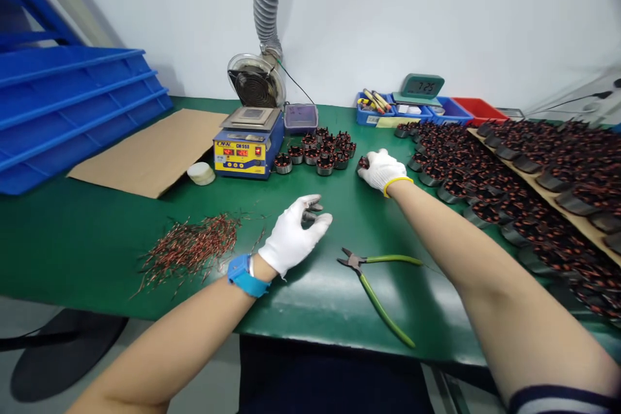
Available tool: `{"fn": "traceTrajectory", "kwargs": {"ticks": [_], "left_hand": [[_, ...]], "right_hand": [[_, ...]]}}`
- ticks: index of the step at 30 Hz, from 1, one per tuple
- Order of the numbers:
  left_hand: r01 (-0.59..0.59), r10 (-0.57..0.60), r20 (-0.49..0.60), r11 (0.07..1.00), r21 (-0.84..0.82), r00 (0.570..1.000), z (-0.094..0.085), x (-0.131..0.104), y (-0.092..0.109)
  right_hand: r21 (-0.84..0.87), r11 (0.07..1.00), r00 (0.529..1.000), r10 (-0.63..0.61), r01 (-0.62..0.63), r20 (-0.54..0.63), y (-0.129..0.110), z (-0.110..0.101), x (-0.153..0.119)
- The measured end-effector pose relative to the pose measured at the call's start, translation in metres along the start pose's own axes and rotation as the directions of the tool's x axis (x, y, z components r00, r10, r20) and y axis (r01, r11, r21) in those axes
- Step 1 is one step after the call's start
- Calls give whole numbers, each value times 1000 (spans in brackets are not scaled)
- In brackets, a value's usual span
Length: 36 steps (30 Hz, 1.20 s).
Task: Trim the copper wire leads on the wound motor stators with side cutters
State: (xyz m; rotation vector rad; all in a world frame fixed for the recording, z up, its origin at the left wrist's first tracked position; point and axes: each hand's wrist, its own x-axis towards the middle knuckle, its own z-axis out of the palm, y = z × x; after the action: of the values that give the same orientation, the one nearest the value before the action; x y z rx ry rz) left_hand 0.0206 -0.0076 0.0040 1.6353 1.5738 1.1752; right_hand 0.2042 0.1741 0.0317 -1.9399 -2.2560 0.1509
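My right hand [383, 170], in a white glove with a yellow cuff, has its fingers closed round a motor stator [362, 163], mostly hidden by the glove. Left of it stands a group of copper-wound stators [325, 163] beside the solder pot. My left hand [295, 233], gloved, with a blue wrist strap [248, 276], hovers over the table with thumb and fingers apart and nothing between them. Cutting pliers [356, 261] with green handles lie spread on the table between my forearms. A heap of clipped copper wire ends [191, 249] lies left of my left hand.
Rows of stators [451, 191] fill the right side, some beyond a wooden strip [533, 178]. A blue solder pot [242, 158] stands under an extractor hose [268, 0]. Cardboard [140, 149], blue trays [77, 110], a round white pad [200, 173] and small bins [373, 118] surround it.
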Motion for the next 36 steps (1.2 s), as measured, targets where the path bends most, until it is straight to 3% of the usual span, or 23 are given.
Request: {"fn": "traceTrajectory", "kwargs": {"ticks": [5, 7, 9, 12, 15, 19, 22, 25, 28, 30, 32, 34, 36], "left_hand": [[7, -14, 31, 976, 218, 999, 0, -4, -2], [-18, -5, 67, 939, 342, 998, 0, -6, -2], [-38, 2, 89, 912, 408, 996, 1, -6, 0], [-62, 22, 90, 879, 472, 996, 5, -3, 3], [-60, 34, 59, 852, 519, 998, 12, 4, 1], [-47, 50, 8, 857, 513, 999, 17, 11, -5], [-44, 90, -93, 908, 417, 992, 14, 9, -5], [-102, 171, -221, 951, 293, 960, 9, 5, 3], [-178, 232, -300, 964, 196, 925, 4, 3, 11], [-215, 255, -334, 965, 152, 908, 2, 3, 14], [-243, 263, -354, 965, 101, 897, 1, 4, 14], [-265, 262, -376, 963, 43, 889, 0, 6, 13], [-268, 245, -379, 963, -9, 893, -1, 7, 12]], "right_hand": [[-8, 992, 990, -128, 129, 64, -24, -12, -84], [40, 988, 988, -152, 151, 10, -23, -20, -130], [74, 977, 979, -201, 199, 33, -16, -25, -175], [15, 958, 944, -284, 285, 171, -2, -18, -226], [6, 949, 929, -311, 316, 199, 5, -2, -253], [82, 958, 954, -281, 274, 101, 15, 3, -263], [134, 989, 996, -61, 69, -63, 46, -9, -262], [49, 971, 955, 240, -235, -173, 94, -18, -255], [-138, 908, 917, 382, -395, -112, 128, -16, -246], [-256, 904, 938, 320, -344, -131, 131, -9, -240], [-329, 927, 979, 133, -178, -157, 120, 0, -232], [-343, 939, 993, -61, 22, -103, 98, 10, -220], [-290, 945, 985, -169, 152, -32, 69, 20, -205]]}}
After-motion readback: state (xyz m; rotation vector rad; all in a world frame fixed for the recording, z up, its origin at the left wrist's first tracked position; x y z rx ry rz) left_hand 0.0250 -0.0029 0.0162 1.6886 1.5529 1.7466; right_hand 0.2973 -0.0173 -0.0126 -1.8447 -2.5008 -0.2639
